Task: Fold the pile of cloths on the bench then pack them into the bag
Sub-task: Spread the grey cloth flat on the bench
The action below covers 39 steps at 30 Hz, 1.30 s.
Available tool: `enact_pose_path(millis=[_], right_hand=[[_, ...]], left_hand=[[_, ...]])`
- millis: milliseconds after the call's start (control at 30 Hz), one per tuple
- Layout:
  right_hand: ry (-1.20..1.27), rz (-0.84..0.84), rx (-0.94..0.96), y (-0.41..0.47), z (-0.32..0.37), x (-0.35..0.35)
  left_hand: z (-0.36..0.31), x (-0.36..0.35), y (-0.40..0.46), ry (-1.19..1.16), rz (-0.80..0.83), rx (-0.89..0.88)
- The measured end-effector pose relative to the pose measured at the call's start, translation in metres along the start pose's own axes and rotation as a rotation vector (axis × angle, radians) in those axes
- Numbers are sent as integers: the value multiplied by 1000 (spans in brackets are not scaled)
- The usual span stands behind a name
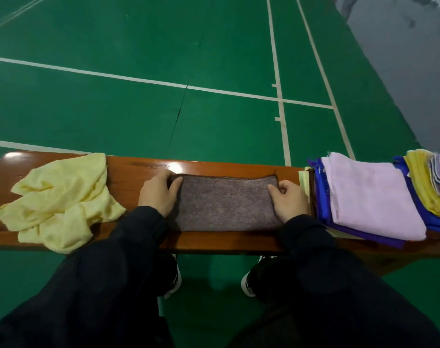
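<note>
A brown-grey terry cloth (225,203) lies flat as a folded rectangle on the middle of the wooden bench (128,169). My left hand (158,193) grips its left edge, thumb on top near the far corner. My right hand (289,199) grips its right edge with curled fingers. A crumpled pale yellow cloth (60,199) lies on the bench's left end. On the right sits a stack of folded cloths (369,197) with a lilac one on top and blue and purple ones beneath. No bag is in view.
More cloths, yellow and purple (432,182), lie at the far right edge. The bench stands on a green court floor (163,46) with white lines. My shoes (247,280) are under the bench's near edge.
</note>
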State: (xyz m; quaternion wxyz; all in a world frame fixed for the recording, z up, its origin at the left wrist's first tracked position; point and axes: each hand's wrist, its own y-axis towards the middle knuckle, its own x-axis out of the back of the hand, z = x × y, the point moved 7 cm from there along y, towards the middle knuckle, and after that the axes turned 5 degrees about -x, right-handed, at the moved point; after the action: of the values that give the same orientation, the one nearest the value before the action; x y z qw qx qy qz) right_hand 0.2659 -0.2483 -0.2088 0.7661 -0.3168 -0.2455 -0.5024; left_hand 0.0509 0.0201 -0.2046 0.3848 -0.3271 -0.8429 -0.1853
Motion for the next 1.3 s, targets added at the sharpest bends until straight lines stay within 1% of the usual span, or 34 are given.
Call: enact_pose_path(millis=[67,133,267,367,533,600,633,667,700,733,767,800,833,867,900,967,1000,1033,1133,1167,1233,1300], right_hand=[[-130,-93,50,-1,-3,-4],[-188,-145,77,0,-8,-9],[-233,-169,101,3,-11,-13],[-248,-184,82,4,-12,-13],[-314,-229,70,6,-11,-15],[-303,-221,63,7,-10,-15],[-254,-214,58,6,-10,-15],[-175,-214,58,3,-7,-12],[-98,-236,79,-3,-3,-10],[-64,-282,139,-13,5,-6],[-84,-336,237,-25,16,-4],[-143,-361,359,-41,28,-8],[-228,-338,481,-59,38,-18],[-315,-267,581,-76,45,-34],[-390,-147,641,-93,47,-55],[-481,137,654,-122,38,-94],[-506,235,642,-128,32,-107],[-508,291,645,-129,28,-113],[-400,354,664,-108,31,-109],[-377,356,670,-100,34,-105],[-400,306,713,-93,41,-97],[-402,235,811,-105,47,-88]], left_hand=[[0,-6,5,106,-18,-37],[0,-9,9,162,-33,-57],[5,-15,13,226,-42,-67],[8,-17,14,264,-42,-72],[10,-22,13,258,-34,-91],[9,-19,11,186,-31,-82],[8,-15,7,141,-38,-93],[4,-9,2,134,-60,-148],[-3,-2,-6,183,-73,-251],[-11,1,-16,261,-55,-383],[-16,-2,-26,324,22,-500],[-17,-7,-37,362,137,-574],[-15,-12,-47,388,256,-598],[-10,-16,-56,409,340,-594],[-4,-16,-64,441,388,-578],[5,-12,-81,532,388,-595],[7,-9,-89,564,361,-628],[6,-9,-99,591,339,-677],[-2,-16,-119,631,255,-853],[-6,-18,-122,617,236,-866],[-10,-22,-125,568,215,-858],[-15,-24,-127,518,207,-831]])
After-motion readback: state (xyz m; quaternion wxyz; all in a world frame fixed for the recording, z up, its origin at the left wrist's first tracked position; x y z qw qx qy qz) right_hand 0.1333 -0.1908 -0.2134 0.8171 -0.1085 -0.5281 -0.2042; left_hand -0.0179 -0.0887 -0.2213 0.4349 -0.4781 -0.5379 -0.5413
